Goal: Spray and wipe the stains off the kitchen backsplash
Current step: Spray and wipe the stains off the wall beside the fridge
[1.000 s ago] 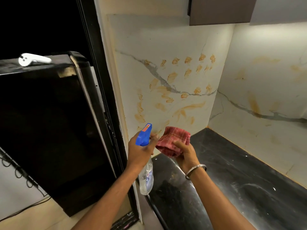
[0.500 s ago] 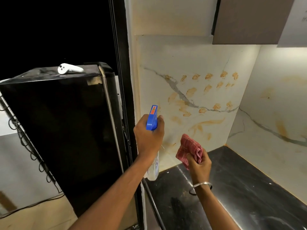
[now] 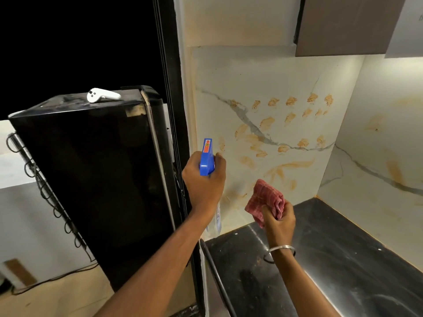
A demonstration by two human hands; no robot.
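- Where the scene starts, well to the left of both hands, stands a tall black refrigerator (image 3: 91, 179) with wire coils down its back edge; a small white handheld controller (image 3: 103, 95) lies on its top, higher than either hand.
- Just right of the refrigerator, the left hand (image 3: 203, 181) is raised with its fingers wrapped round the neck of a clear plastic spray bottle with a blue trigger head (image 3: 206, 157). The blue head stands above the knuckles and the clear body hangs below the wrist.
- Ahead of that hand, beyond the nozzle, is the white marble-look backsplash with grey veins (image 3: 274, 72). Orange-brown stains (image 3: 266, 122) spread across it in dabs and smears, above and between the two hands.
- Right of the left hand and lower, apart from it, the right hand (image 3: 278, 221) clutches a bunched red checked cloth (image 3: 265, 200), near the wall's lower stains; whether cloth and wall touch cannot be told.
- A thin silver metal bangle (image 3: 279, 252) circles the right wrist.
- Beneath and to the right of the right hand lies the glossy black stone countertop (image 3: 343, 259).
- Above it, up and right of both hands, hangs a brown wall cabinet (image 3: 343, 24).
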